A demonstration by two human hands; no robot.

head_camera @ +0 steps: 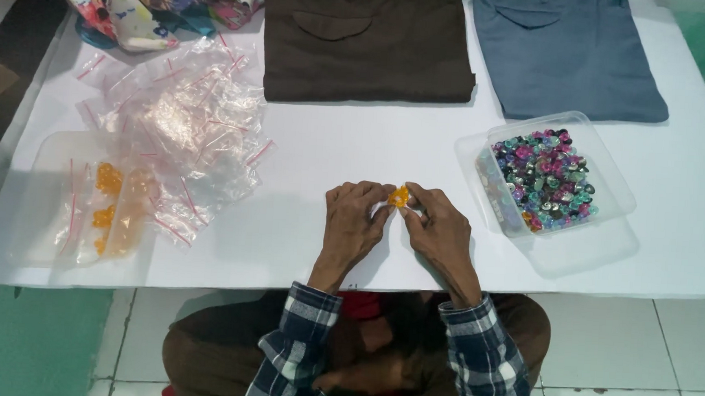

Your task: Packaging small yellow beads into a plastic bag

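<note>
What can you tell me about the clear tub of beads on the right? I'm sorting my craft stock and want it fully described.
The clear plastic tub is shallow, rectangular with rounded corners, and open. It sits slightly askew on the white sheet, apparently on its own clear lid. It holds a heap of small shiny beads in pink, purple, teal, green and clear, with a few orange ones near the front. Neither hand touches it; the right hand is nearest.

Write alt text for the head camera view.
Both hands, left hand and right hand, pinch a small orange piece over a white board. A clear tub of coloured beads sits right, zip bags left, folded brown garment and blue-grey garment beyond.
</note>
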